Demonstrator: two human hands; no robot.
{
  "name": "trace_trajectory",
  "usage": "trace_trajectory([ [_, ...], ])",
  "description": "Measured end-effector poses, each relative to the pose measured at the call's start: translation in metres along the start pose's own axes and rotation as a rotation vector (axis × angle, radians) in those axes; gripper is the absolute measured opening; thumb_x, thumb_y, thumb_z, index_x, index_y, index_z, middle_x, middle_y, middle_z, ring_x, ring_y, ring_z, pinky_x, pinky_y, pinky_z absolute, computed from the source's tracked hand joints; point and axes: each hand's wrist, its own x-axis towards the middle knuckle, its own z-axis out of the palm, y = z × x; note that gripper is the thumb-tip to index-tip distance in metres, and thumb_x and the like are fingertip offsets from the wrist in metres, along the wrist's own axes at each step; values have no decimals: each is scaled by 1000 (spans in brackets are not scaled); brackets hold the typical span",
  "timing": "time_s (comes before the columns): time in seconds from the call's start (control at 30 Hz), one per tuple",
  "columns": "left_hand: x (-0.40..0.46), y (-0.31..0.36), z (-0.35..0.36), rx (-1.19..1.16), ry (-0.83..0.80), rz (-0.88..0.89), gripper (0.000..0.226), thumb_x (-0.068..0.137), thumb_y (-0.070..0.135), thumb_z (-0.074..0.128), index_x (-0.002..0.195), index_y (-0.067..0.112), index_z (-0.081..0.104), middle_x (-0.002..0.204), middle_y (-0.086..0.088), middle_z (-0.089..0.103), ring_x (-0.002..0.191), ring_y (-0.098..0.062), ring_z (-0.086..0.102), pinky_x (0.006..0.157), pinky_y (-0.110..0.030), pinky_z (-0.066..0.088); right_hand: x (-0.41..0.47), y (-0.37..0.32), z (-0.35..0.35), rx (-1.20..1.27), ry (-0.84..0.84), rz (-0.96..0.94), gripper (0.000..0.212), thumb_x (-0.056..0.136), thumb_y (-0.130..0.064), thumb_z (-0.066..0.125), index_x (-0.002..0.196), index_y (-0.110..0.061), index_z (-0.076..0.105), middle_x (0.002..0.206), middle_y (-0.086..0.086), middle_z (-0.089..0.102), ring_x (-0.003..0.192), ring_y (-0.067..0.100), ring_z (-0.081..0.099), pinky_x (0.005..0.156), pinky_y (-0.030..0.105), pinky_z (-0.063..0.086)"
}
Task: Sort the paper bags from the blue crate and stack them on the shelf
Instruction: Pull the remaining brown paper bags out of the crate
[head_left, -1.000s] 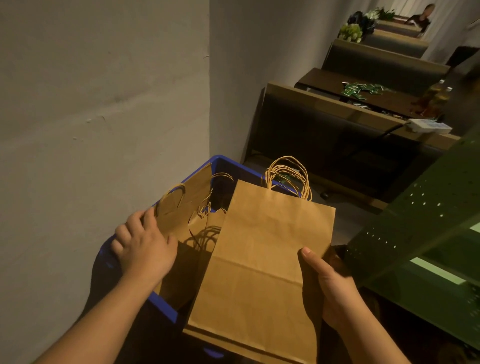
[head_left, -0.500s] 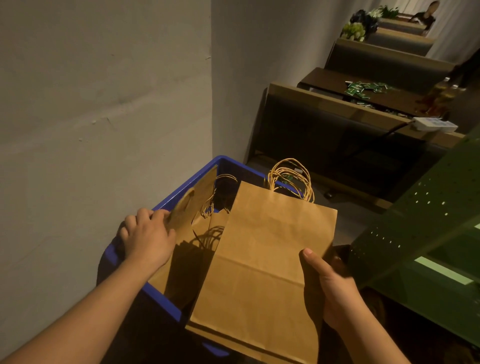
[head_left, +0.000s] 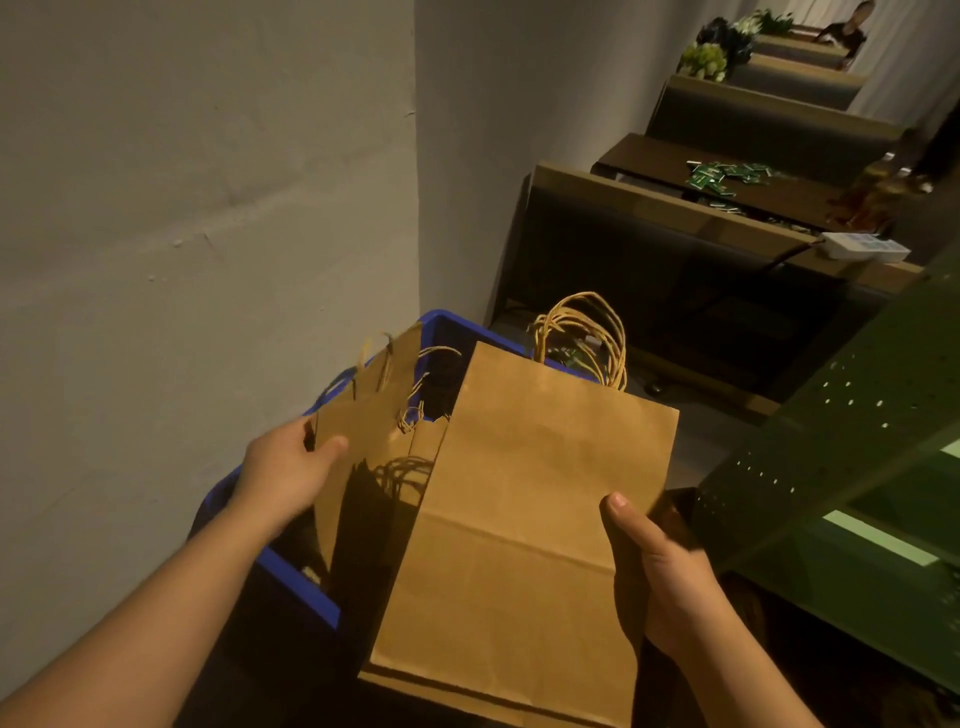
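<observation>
A blue crate (head_left: 291, 577) stands against the wall at lower left with brown paper bags in it. My right hand (head_left: 660, 577) holds a flat stack of brown paper bags (head_left: 524, 525) by its right edge, thumb on top, over the crate; their twine handles (head_left: 582, 338) point away from me. My left hand (head_left: 291, 467) grips the left edge of another brown paper bag (head_left: 369, 431), which stands tilted up out of the crate. The green perforated metal shelf (head_left: 831, 441) is at the right.
A grey wall runs along the left and meets a corner behind the crate. Dark booth benches and a wooden table with green packets (head_left: 722, 174) recede at upper right. A white box (head_left: 862, 247) lies on a bench back. A person sits far off.
My left hand went from reaching into the crate to gripping one bag's edge and lifting it upright. The stack in my right hand stayed almost still.
</observation>
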Motion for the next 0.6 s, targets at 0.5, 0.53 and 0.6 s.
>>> trace_trajectory([
  [0.5, -39, 93, -75, -730, 79, 184, 24, 89, 29, 76, 111, 35, 68, 104, 5, 77, 101, -15, 73, 88, -43, 57, 0, -29, 32, -157, -377, -231, 50, 77, -20, 71, 125, -20, 60, 114, 4, 76, 102, 22, 73, 79, 26, 53],
  [0.53, -42, 96, -73, -732, 39, 162, 25, 87, 28, 77, 111, 33, 69, 104, 3, 78, 104, -20, 73, 90, -49, 57, 0, -30, 34, -172, -384, -231, 49, 77, -21, 70, 125, -21, 61, 114, 4, 76, 102, 21, 73, 80, 27, 52],
  [0.6, -46, 99, -68, -744, -18, 135, 18, 90, 22, 73, 107, 29, 70, 100, 0, 79, 103, -24, 73, 93, -55, 57, 0, -32, 36, -195, -386, -239, 46, 81, -21, 74, 125, -21, 62, 113, 3, 76, 101, 22, 72, 81, 29, 52],
])
